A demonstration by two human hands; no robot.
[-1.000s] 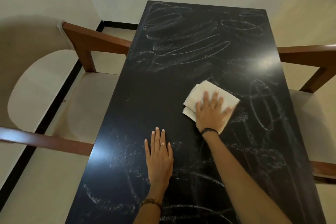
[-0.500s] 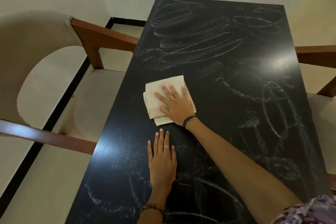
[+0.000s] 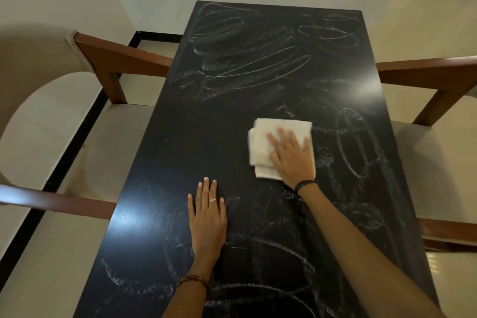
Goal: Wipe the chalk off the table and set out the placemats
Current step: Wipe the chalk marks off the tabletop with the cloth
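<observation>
Black worktop (image 3: pixel 196 137) runs from the bottom of the frame up to the centre top, long and narrow, glossy, with light glare at mid right and lower left.

Chalk marks (image 3: pixel 247 59) cover the upper part: looping ovals and scribbles. More loops sit along the right edge and across the lower part of the frame. A band through the middle left of the surface looks dark and mostly free of chalk.

Folded white cloth (image 3: pixel 265 137) lies flat on the worktop, right of centre in the frame. Its edges look slightly blurred.

Right hand (image 3: pixel 291 155) lies palm down on the cloth, fingers straight and spread, pressing it to the surface; the cloth shows past the fingertips and to the left of the hand. Dark band (image 3: pixel 304 184) on that wrist.

Left hand (image 3: pixel 207 217) is flat on the bare worktop, lower centre of the frame, fingers straight and close together, holding nothing. A ring (image 3: pixel 212 200) on one finger, a beaded bracelet (image 3: pixel 193 279) at the wrist. The two hands are apart, left one lower in the frame and left of the cloth.

Wooden chair with pale upholstery (image 3: pixel 51 121) at the left of the frame, drawn up beside the worktop. A second chair (image 3: pixel 436 152) at the right. Pale floor and wall beyond, with a dark skirting line at upper left.
</observation>
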